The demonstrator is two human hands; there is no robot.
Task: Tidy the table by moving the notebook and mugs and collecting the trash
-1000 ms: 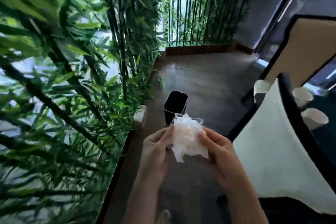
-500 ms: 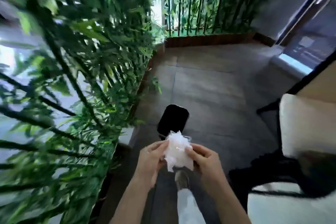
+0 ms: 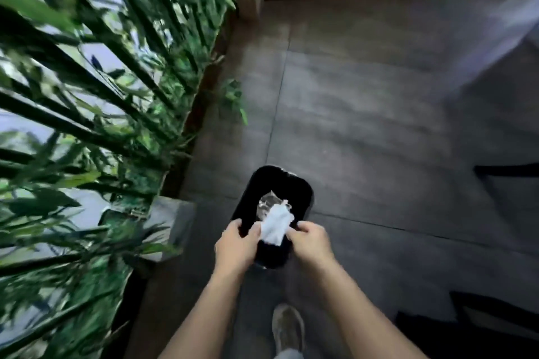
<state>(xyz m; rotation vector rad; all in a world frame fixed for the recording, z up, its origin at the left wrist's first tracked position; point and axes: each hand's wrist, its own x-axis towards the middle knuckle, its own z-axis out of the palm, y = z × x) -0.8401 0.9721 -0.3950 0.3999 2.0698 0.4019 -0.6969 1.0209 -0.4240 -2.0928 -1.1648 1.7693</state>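
A black rectangular waste bin [image 3: 300, 192] stands open on the grey tiled floor just ahead of me. Over its opening I hold a trash bundle: crumpled white tissue [image 3: 275, 223] with a clear plastic cup [image 3: 267, 202] behind it. My left hand [image 3: 236, 245] touches the tissue's left side with thumb and fingers. My right hand [image 3: 310, 242] pinches its right side. Both hands hover above the bin's near rim. The table, notebook and mugs are out of view.
Tall bamboo plants [image 3: 87, 96] in a wooden-edged planter [image 3: 201, 102] fill the left side, close to the bin. A grey block [image 3: 172, 213] sits left of the bin. My shoe [image 3: 288, 326] is behind the bin. Dark furniture [image 3: 495, 318] lies at lower right.
I have walked up to the bin and look more steeply down. My hands carried the bundle forward and down, from short of the bin to over its opening. The chairs have left the view.
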